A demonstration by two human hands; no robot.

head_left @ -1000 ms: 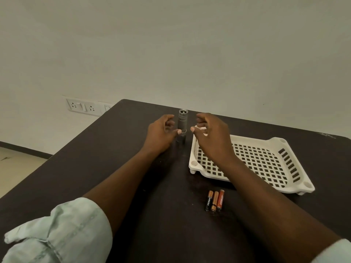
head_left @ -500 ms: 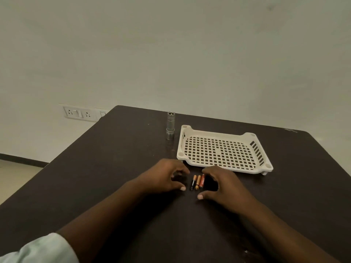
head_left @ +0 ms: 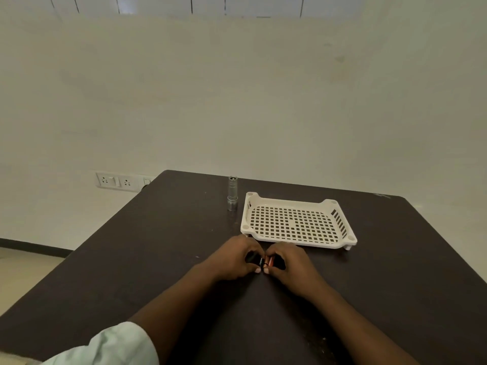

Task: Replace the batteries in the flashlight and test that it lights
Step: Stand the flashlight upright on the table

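Note:
A silver flashlight (head_left: 232,193) stands upright near the far edge of the dark table (head_left: 131,259), just left of the white tray. Closer to me, three small black-and-copper batteries (head_left: 266,261) lie side by side on the table. My left hand (head_left: 234,259) and my right hand (head_left: 288,264) meet over them, fingers curled around the group from both sides, thumbs touching at the near end. Most of each battery is hidden by my fingers. Both hands are far from the flashlight.
A white perforated plastic tray (head_left: 342,241) sits on the table beyond my hands, to the right of the flashlight. Wall sockets (head_left: 116,181) are on the wall at the table's far left corner.
My hands left the flashlight at the far edge, came back toward me, and have closed in around the batteries. The camera view has tilted up.

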